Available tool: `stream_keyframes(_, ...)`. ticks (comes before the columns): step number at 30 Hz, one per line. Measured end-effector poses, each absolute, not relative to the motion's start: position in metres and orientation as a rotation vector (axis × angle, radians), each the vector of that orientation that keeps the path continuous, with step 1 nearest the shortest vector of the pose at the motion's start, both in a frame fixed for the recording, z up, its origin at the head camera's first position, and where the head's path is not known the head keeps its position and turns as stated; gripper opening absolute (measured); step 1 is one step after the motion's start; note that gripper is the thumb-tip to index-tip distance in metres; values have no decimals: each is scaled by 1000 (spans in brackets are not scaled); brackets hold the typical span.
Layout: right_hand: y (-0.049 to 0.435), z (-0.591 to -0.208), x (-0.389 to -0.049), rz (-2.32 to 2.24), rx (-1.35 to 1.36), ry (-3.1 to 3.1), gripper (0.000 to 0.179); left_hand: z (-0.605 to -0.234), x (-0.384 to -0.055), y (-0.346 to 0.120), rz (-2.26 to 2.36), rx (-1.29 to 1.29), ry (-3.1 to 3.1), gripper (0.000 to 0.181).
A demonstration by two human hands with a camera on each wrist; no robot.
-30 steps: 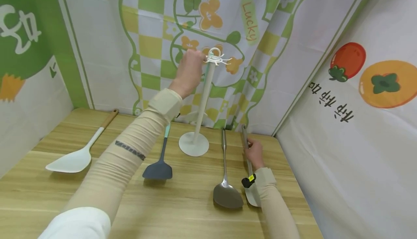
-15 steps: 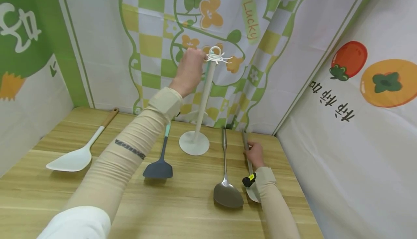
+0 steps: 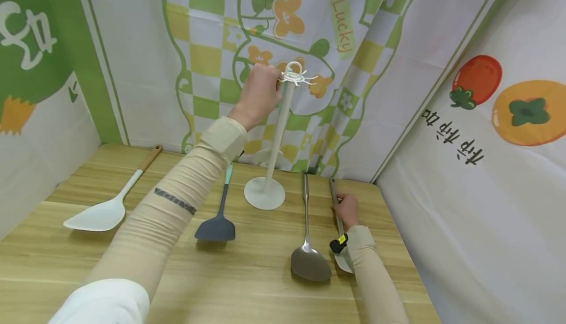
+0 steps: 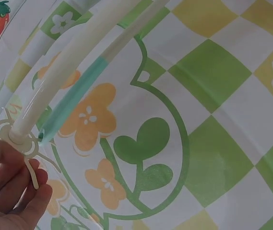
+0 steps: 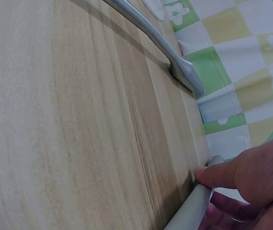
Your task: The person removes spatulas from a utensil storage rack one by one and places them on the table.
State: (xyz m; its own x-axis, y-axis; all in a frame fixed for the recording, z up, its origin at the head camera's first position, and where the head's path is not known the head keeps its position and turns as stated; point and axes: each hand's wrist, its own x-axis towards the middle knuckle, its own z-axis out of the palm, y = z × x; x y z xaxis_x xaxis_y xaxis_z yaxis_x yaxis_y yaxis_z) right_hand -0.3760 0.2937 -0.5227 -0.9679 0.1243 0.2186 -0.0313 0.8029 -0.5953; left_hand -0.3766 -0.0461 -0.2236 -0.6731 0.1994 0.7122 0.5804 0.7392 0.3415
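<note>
My left hand [image 3: 261, 91] is raised to the top of a white utensil stand [image 3: 277, 132]. In the left wrist view its thumb and fingers pinch one curved hook [image 4: 32, 173] of the stand's hook ring. A utensil with a mint-green handle [image 4: 74, 98] hangs beside the pole; its lower end is out of that view. At the right, my right hand [image 3: 347, 210] holds the handle of a grey spatula [image 3: 345, 263] on the table, thumb on top and fingers beneath. The sleeve and wrist camera cover part of that spatula.
On the wooden table [image 3: 247, 284] lie a metal wok spatula [image 3: 310, 264], a dark grey turner [image 3: 215, 229] with a mint handle, and a white turner [image 3: 98, 216] with a wooden handle end. A printed curtain [image 3: 205, 64] hangs along the back edge.
The grey spatula's handle end has come down towards the table, with my right hand still on it. My left hand has stayed at the hook ring, almost unmoved.
</note>
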Motion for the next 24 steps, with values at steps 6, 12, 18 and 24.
stream_keyframes(6, 296, -521, -376, 934, -100, -2775, 41, -227, -382, -50, -838, -691, -2217, 28)
stream_keyframes(12, 300, -519, -377, 975, -125, -2801, 47, -230, -390, -58, -1021, -717, -2242, 40)
stream_keyframes(18, 299, -506, -374, 1076, -110, -2818, 50, -236, -397, -66, -1096, -779, -2176, 43)
stream_keyframes(24, 290, -491, -371, 1134, -82, -2784, 48, -241, -403, -71, -1149, -786, -2102, 43)
